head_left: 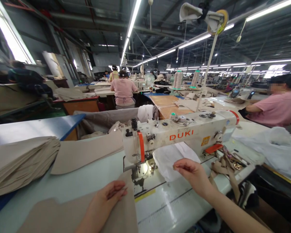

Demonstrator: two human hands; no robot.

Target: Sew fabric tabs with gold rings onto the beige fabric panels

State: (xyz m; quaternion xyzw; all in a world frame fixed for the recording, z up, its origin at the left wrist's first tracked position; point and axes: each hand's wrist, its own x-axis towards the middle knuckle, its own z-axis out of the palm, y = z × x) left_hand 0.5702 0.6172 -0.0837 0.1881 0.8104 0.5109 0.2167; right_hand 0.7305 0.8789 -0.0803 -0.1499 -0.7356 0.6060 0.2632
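A white sewing machine (181,134) marked DUKI stands on a pale table (70,184). My left hand (106,199) lies flat on a beige fabric piece (50,215) whose corner reaches the needle plate (142,170); its fingers are stretched out. My right hand (192,173) is closed in a pinch just right of the needle, by a white cloth (171,160) under the machine arm. What it pinches is too small to make out.
A stack of beige pieces (19,161) sits at the left, a long beige strip (84,150) behind it. White plastic (274,152) lies at the right. Scraps (223,166) lie by the machine's base. Other people sit ahead (123,89) and at the right (278,105).
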